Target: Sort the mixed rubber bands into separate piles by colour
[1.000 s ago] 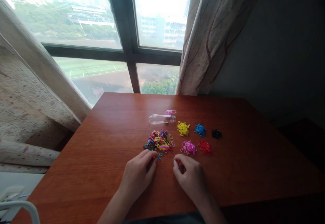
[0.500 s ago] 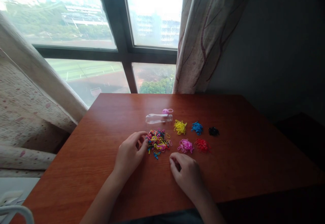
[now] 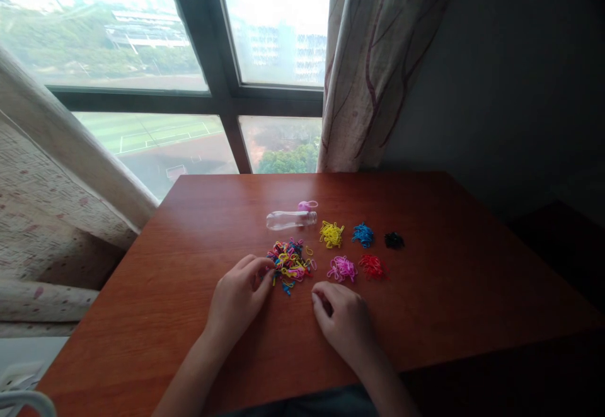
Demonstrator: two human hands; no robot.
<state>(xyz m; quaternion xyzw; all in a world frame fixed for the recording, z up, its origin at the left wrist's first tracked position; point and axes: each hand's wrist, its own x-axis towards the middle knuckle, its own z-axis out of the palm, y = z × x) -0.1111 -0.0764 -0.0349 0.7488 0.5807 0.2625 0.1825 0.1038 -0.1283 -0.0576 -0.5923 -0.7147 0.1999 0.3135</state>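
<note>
A mixed pile of small coloured loop-shaped clips (image 3: 289, 258), like stitch markers, lies on the wooden table. My left hand (image 3: 239, 294) is at the left edge of this pile, thumb and index tips drawn together at the clips; whatever they pinch is too small to make out. To the right of it, just below the pink clips (image 3: 343, 269), my right hand (image 3: 343, 316) rests with fingers curled and thumb against index; anything inside is hidden. Sorted heaps of yellow clips (image 3: 331, 234), blue clips (image 3: 363, 235), black clips (image 3: 394, 240) and red clips (image 3: 372, 266) sit nearby.
Behind the mixed pile a clear bottle (image 3: 289, 220) lies on its side, its neck to the right. A pink cap with a loop (image 3: 306, 205) is just beyond it. The table (image 3: 189, 240) stands against a window with curtains (image 3: 359, 77). A white object (image 3: 28, 398) is at lower left.
The thumb and index finger of my left hand have come closer together at the pile's edge. My right hand stays nearly still. The whole view has shifted slightly.
</note>
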